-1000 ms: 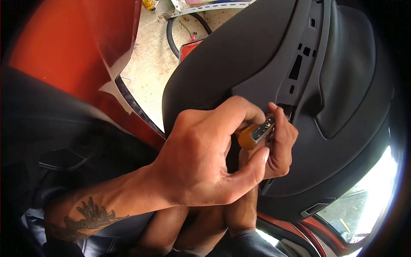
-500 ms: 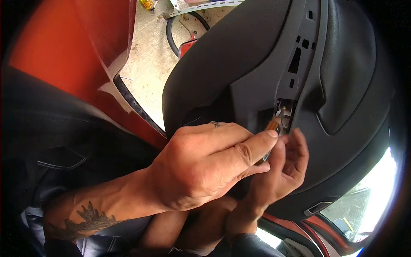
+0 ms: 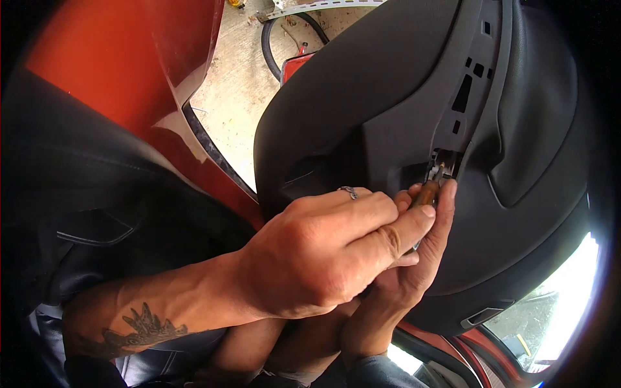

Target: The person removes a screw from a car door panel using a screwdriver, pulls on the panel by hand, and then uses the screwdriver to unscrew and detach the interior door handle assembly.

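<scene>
A dark panel [image 3: 323,97] with a narrow slotted trim strip fills the middle and right. At the strip's lower end is an opening [image 3: 446,161] with metal and pale parts inside. My left hand [image 3: 323,252], with a ring and a tattooed forearm, pinches a small amber-handled tool [image 3: 425,194] between thumb and index finger. The tool points up at the opening; its tip is too small to make out. My right hand [image 3: 414,271] comes from below, its fingers closed around the same tool, one fingertip beside the opening's lower edge. My left hand hides part of it.
Red bodywork [image 3: 123,71] stands at the upper left. On the concrete floor [image 3: 226,90] lie a black hose [image 3: 266,52], a red object [image 3: 294,66] and a perforated strip [image 3: 323,8]. Dark clothing covers the left side. A window [image 3: 550,323] is at the lower right.
My right hand has moved in from beside the opening and closed around the tool. My left hand still pinches it. The whole view has shifted slightly, with the panel now farther right.
</scene>
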Action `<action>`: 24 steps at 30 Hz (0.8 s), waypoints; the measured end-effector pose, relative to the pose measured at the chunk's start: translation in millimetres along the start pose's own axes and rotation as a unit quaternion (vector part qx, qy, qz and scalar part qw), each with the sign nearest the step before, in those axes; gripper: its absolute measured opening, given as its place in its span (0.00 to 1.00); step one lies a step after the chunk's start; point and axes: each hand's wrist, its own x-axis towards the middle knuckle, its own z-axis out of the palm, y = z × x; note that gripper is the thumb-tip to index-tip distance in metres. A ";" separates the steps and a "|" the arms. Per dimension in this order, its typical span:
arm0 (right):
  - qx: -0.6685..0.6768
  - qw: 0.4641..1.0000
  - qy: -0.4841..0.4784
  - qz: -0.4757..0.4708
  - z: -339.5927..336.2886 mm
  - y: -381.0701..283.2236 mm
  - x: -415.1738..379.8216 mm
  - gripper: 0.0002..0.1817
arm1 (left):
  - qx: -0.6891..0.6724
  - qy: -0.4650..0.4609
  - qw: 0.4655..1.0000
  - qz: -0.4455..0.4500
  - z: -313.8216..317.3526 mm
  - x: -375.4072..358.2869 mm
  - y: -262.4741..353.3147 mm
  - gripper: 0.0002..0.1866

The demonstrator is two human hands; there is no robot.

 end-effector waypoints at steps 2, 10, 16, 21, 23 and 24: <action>-0.013 0.999 -0.036 0.015 -2.0 -2.6 3.2 0.17 | 0.004 0.000 1.000 -0.009 0.9 0.4 -2.3 0.29; 0.024 0.998 -0.048 0.022 13.1 -3.5 1.7 0.19 | -0.073 0.019 0.989 -0.129 -7.7 12.8 14.9 0.27; 0.041 0.990 -0.133 -0.018 0.3 8.1 5.4 0.21 | -0.104 0.036 0.982 -0.155 -7.5 9.3 8.6 0.24; 0.054 0.992 -0.116 -0.009 7.2 6.5 2.2 0.24 | -0.065 0.041 0.994 -0.072 -4.9 9.2 8.9 0.26; 0.022 0.997 -0.068 0.003 7.2 4.8 0.7 0.24 | -0.050 0.029 0.996 -0.070 -5.0 9.0 10.5 0.26; 0.004 0.998 -0.070 -0.008 1.0 5.9 0.7 0.23 | -0.046 0.024 0.996 -0.071 -4.8 7.9 11.2 0.26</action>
